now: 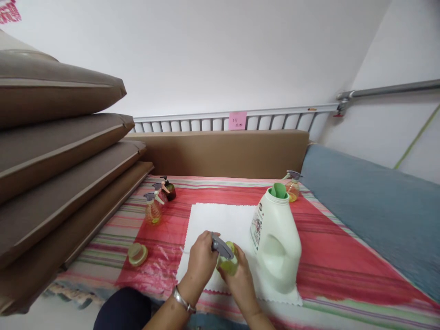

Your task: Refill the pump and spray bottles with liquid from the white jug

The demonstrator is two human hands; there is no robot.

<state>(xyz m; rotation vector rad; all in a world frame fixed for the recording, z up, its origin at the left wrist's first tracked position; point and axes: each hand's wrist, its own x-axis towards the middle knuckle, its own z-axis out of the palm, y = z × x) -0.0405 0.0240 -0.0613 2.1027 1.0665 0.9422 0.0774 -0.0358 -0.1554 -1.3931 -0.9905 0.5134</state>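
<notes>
Silver bracelet (182, 300) noted on the left wrist. Left hand (201, 255): fingers grasping the grey spray head (222, 246). Right hand (241, 271): fingers wrapped round the yellow-green bottle (228, 266), below that head (whether the two are joined cannot be told). Both items are held above the near part of the white mat (223, 215). A pale green jug (275, 220) stands on the mat by its near right corner, with a green funnel (278, 190) in its mouth. Towards the left edge of the striped cloth (330, 247) lies a round pale green cap (137, 253). Farther back, towards the far left corner, stand a clear spray bottle (153, 213) holding some yellow liquid, a pinkish bottle (162, 196) and a dark bottle (171, 190). An amber-filled spray bottle (293, 189) stands near the far right corner, beyond the jug. A brown panel (220, 153) lines the far edge; behind it, a pink note (238, 120) is fixed to a white rail (275, 110).
</notes>
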